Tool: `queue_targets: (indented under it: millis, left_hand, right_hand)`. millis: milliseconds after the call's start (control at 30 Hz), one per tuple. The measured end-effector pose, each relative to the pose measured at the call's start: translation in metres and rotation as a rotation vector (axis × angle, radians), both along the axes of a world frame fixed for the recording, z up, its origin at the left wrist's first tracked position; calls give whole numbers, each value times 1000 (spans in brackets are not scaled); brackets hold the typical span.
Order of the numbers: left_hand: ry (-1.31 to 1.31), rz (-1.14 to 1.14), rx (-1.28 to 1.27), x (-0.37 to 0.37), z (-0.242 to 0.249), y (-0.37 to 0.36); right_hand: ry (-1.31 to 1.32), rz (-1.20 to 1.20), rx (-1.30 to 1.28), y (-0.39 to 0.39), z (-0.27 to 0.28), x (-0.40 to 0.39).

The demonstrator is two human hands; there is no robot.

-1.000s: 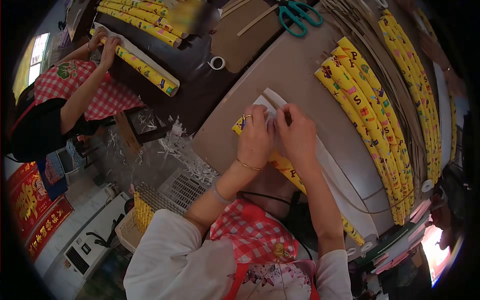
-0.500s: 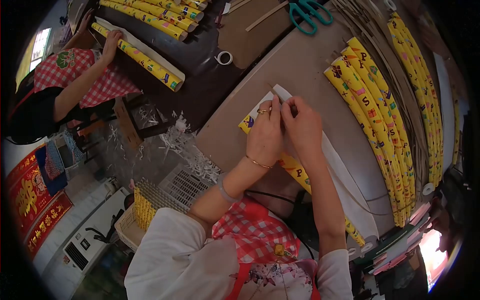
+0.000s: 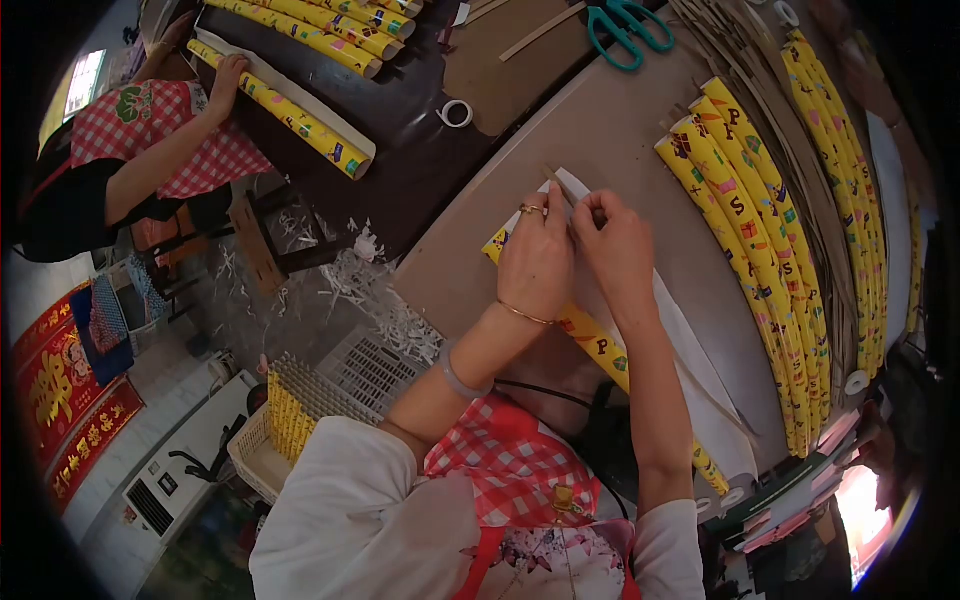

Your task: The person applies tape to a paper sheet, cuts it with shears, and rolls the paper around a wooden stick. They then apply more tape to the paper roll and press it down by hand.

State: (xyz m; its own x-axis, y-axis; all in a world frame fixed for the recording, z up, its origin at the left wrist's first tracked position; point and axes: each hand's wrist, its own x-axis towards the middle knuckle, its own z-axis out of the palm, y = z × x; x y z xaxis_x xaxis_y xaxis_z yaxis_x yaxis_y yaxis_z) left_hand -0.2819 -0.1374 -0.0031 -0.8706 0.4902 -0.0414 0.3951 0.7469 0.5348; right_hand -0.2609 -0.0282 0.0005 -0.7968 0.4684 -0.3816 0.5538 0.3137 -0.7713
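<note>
A long sheet of yellow printed paper (image 3: 598, 342), white on its other side (image 3: 688, 325), lies slantwise on the table under my hands. Along the white side runs a thin brown strip (image 3: 718, 400), its far tip sticking out past my fingers. My left hand (image 3: 535, 265) rests on the paper near its far end, fingers stretched forward. Close beside it, my right hand (image 3: 618, 250) has thumb and fingertips pinched together over the strip. What sits in that pinch, if anything, is too small to make out.
Several yellow paper rolls (image 3: 745, 230) lie at right beside brown strips (image 3: 815, 180). Green-handled scissors (image 3: 628, 35) and a tape ring (image 3: 455, 114) lie beyond. Across the dark table, a co-worker's hand (image 3: 228, 85) touches another roll (image 3: 290, 115). Shredded paper (image 3: 375, 300) covers the floor.
My right hand has shifted slightly right, widening the gap to my left hand, and more of the brown strip's tip shows. The camera view has moved a little.
</note>
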Motion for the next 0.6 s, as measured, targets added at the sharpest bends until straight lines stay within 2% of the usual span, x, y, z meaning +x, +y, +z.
queue_targets:
  millis: [167,367,467,600]
  left_hand:
    - [-97,-4,-32,-3,5,1]
    - [-7,-21,-4,-4,0,0]
    - [-80,6,-66,-6,5,3]
    - [-38,-4,-64,-8,3,3]
  right_hand:
    - [29,-12,-23,1,-1,0]
    - [-14,-9,-10,0,2,-1]
    - [-24,-11,-8,1,1,-1]
    - [-10,-12,-5,1,-1,-2]
